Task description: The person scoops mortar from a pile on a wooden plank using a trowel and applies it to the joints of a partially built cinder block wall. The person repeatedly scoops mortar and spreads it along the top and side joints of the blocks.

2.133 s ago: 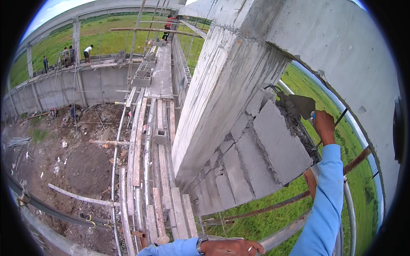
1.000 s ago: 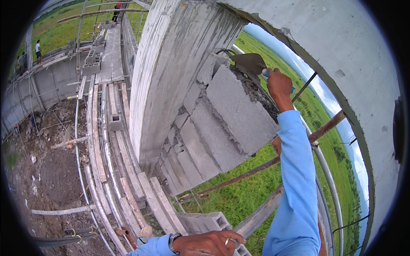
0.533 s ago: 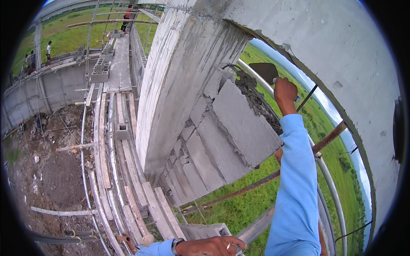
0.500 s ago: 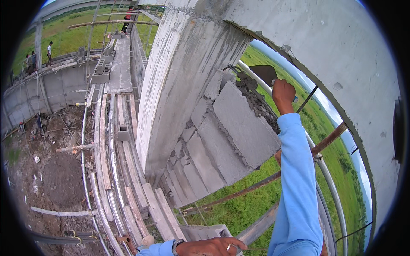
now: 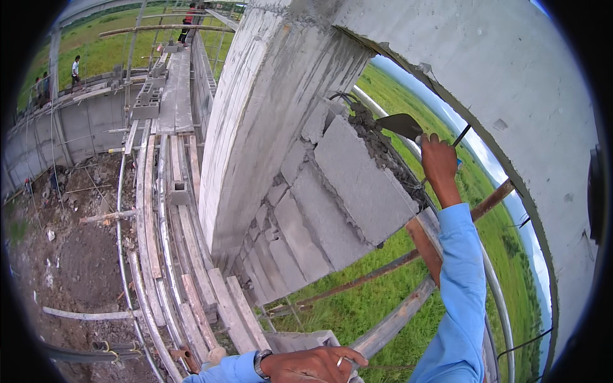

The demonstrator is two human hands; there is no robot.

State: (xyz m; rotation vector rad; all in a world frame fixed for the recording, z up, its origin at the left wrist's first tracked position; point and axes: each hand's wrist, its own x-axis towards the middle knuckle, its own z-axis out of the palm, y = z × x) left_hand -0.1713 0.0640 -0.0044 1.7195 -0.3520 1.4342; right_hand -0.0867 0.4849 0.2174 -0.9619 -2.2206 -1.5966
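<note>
My right hand (image 5: 437,159) is closed on a trowel, whose dark blade (image 5: 399,125) lies at the grey mortar (image 5: 377,143) along the top of a block wall (image 5: 354,185), just right of a concrete column (image 5: 252,121). At the lower edge my left hand (image 5: 310,365), with a watch and a ring, has its fingers curled beside a block (image 5: 294,341) and a long timber pole (image 5: 399,306); what, if anything, it grips is hidden.
Long planks and pipes (image 5: 159,242) form a walkway on the left, with blocks (image 5: 147,96) farther along, above a dirt pit. A concrete beam (image 5: 491,70) arches overhead. Rusty poles cross above grass below. A person in red (image 5: 187,29) and others (image 5: 75,70) stand far off.
My right hand and the trowel have moved down and slightly right along the mortar since half a second ago. My left hand stays low. Earlier, the view swung toward the right.
</note>
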